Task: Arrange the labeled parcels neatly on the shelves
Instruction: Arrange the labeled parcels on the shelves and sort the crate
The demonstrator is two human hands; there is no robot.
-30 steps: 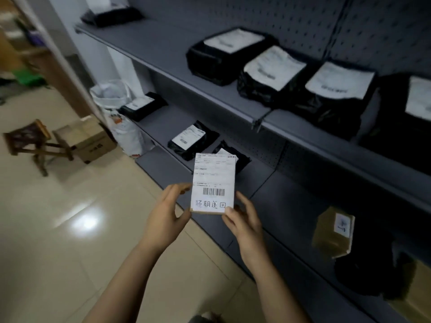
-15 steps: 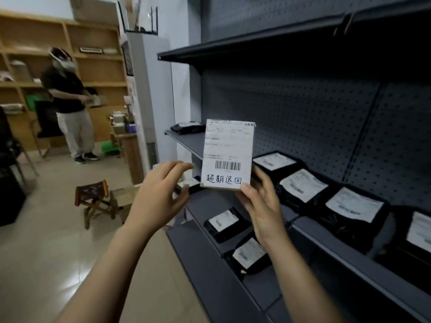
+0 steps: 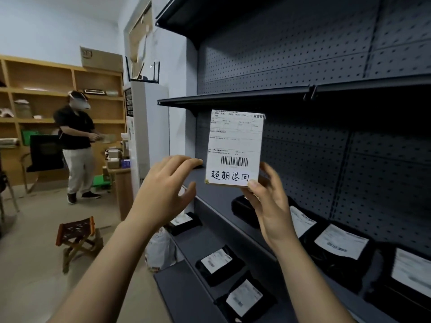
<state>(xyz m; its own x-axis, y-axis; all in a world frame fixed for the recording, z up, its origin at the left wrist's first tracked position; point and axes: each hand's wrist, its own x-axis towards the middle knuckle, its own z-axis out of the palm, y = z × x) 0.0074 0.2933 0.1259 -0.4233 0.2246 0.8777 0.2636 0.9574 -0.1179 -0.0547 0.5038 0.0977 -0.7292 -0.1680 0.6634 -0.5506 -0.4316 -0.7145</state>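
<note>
Held parcel (image 3: 235, 148): upper label print too small to read; lower right corner hidden under the right hand (image 3: 271, 206). That hand also covers much of a black parcel (image 3: 240, 209) by the front edge of the middle shelf (image 3: 217, 197). Left hand (image 3: 168, 191) hides part of a small parcel (image 3: 186, 221) at the left end of the lower shelf (image 3: 203, 241); its forearm crosses a white sack (image 3: 161, 250). Rightmost parcel (image 3: 411, 272) cut by the frame's right edge. Left fingertips (image 3: 198, 162) touching held parcel or not: cannot tell.
</note>
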